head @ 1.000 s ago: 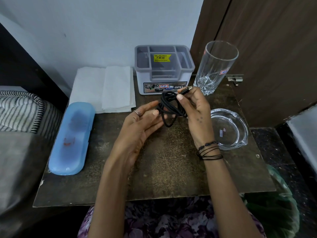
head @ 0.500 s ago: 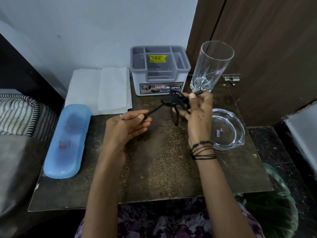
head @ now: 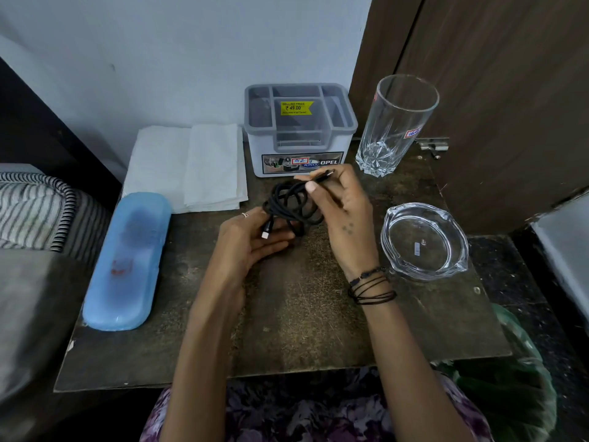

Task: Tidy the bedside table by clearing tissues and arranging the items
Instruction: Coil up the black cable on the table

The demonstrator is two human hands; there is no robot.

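Right hand (head: 342, 218) fingers pinching one plug end of coiled black cable (head: 291, 204), left hand (head: 251, 242) fingers loosely curled under the coil, white plug across palm, above table (head: 302, 330) centre, folded tissues (head: 188, 167) at 10 o'clock, grey organizer (head: 299, 129) at 12, glass tumbler (head: 395, 122) at 1.

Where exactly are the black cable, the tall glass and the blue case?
black cable (head: 291, 202), head view, on the coiled loops between the hands.
tall glass (head: 395, 129), head view, on its clear side wall.
blue case (head: 127, 260), head view, middle of its lid.
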